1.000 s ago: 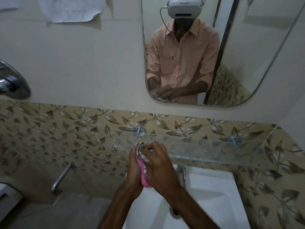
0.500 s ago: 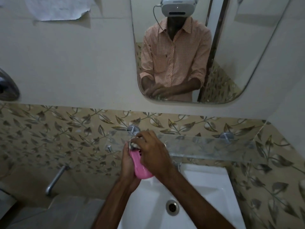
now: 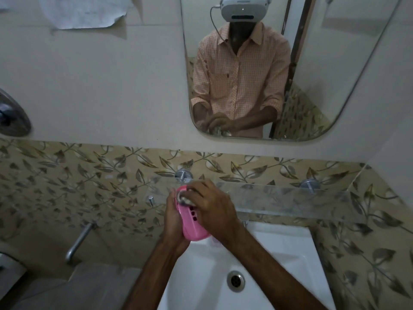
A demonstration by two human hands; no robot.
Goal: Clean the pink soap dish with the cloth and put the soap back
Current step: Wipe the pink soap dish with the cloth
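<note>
- The pink soap dish point(image 3: 192, 228) is held upright on its edge above the back left corner of the white sink point(image 3: 286, 253), in front of the glass shelf point(image 3: 279, 199).
- The dish is gripped from the left by the left hand point(image 3: 173, 220); the palm is laid against its outer side and the fingers are wrapped round its far edge.
- A small grey-and-white cloth point(image 3: 183, 198) is bunched under the curled fingers of the right hand point(image 3: 211, 208) and is pressed against the upper part of the dish.
- Most of the cloth is covered by the right hand, so only a crumpled patch is seen.
- Three small dark slots are seen in the face of the dish, just below the cloth.
- The lower, rounded end of the dish is left uncovered between the two wrists.
- The drain point(image 3: 235, 281) is seen in the basin below the forearms, well apart from the dish.
- A metal spout point(image 3: 79, 240) is fixed to the leaf-patterned tiles point(image 3: 67, 186) to the left of the sink.
- The shelf is carried on round metal mounts point(image 3: 183, 175) set into the tiles.
- A mirror point(image 3: 362, 63) is hung above the shelf; a person in a checked orange shirt with a white headset point(image 3: 244, 7) is reflected in it, both hands brought together at the lower edge.
- A torn sheet of paper point(image 3: 82, 12) is stuck to the plain wall at the upper left.
</note>
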